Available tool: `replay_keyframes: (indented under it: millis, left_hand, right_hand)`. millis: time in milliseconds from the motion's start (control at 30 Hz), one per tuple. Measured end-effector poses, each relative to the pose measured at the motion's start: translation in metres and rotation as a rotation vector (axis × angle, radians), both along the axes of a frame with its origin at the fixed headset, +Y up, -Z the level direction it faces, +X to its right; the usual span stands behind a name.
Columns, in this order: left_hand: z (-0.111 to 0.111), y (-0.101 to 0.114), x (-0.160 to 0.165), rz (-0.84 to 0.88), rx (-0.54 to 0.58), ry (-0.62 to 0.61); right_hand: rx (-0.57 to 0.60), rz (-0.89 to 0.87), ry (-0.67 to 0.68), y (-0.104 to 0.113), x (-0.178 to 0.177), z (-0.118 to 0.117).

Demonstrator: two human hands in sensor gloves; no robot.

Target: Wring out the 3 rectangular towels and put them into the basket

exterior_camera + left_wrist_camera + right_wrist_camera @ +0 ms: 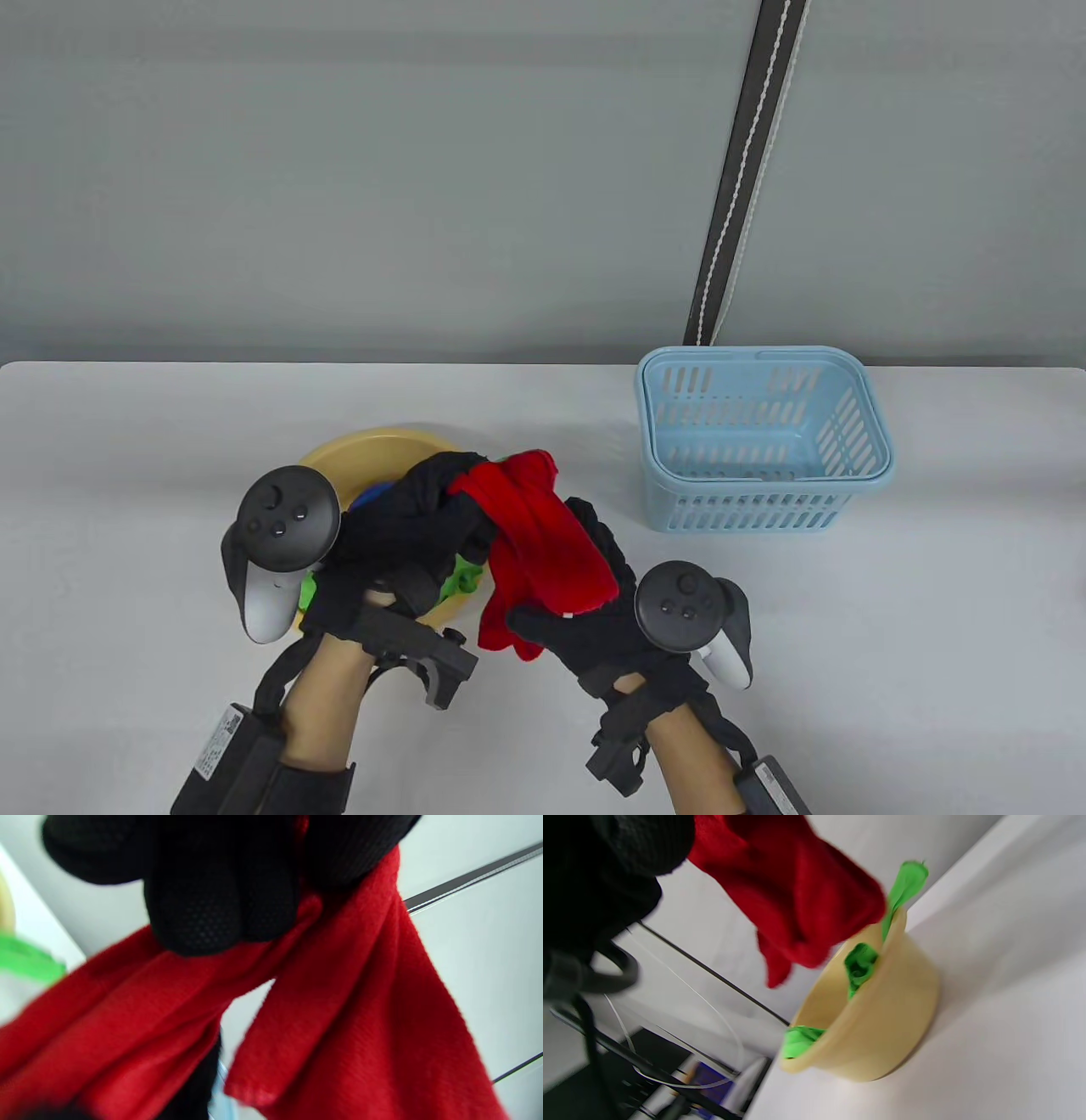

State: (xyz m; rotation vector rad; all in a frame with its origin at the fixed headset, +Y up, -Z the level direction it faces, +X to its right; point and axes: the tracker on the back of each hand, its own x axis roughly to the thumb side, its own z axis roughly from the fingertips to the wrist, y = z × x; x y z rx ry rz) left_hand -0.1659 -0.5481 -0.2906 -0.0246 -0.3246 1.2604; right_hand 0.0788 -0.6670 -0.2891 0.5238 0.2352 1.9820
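Note:
A red towel (543, 543) hangs between both hands above the table, just right of the yellow basin (373, 446). My left hand (407, 518) grips its upper end; in the left wrist view its fingers (220, 899) curl round the red towel (339, 1018). My right hand (594, 620) grips the lower end. A green towel (462, 577) lies over the basin's near rim, and something blue (373, 494) shows inside it. The right wrist view has the red towel (797, 895) above the yellow basin (882, 1027) with the green towel (861, 963) in it. The light blue basket (764, 441) stands empty at the right.
The white table (848, 662) stretches out around the basin and basket. A dark strap (747, 170) hangs down the grey wall behind the basket.

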Motion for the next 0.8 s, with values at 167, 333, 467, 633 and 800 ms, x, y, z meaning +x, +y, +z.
replay_keyframes:
  millis: [167,333,467,633,800]
  left_hand:
    - [-0.007,-0.035,0.013,0.204,-0.078,-0.169]
    - [-0.016,-0.062,0.006,0.247,-0.122,-0.282]
    - [-0.018,-0.080,-0.009,0.121,-0.151,-0.296]
    - [-0.015,-0.099,-0.027,-0.102,-0.184,-0.266]
    - [-0.008,-0.099,-0.034,-0.220,-0.110,-0.141]
  right_hand:
    - [-0.089,-0.238,0.019,-0.021,0.008,-0.015]
    - [-0.031,-0.197,-0.067,-0.022,0.027,-0.021]
    - [0.070,-0.099,-0.210,-0.013,0.048,-0.020]
    - [0.240,0.099,-0.320,0.008,0.060,-0.010]
    - [0.388,0.261,-0.375,0.023,0.059,-0.002]
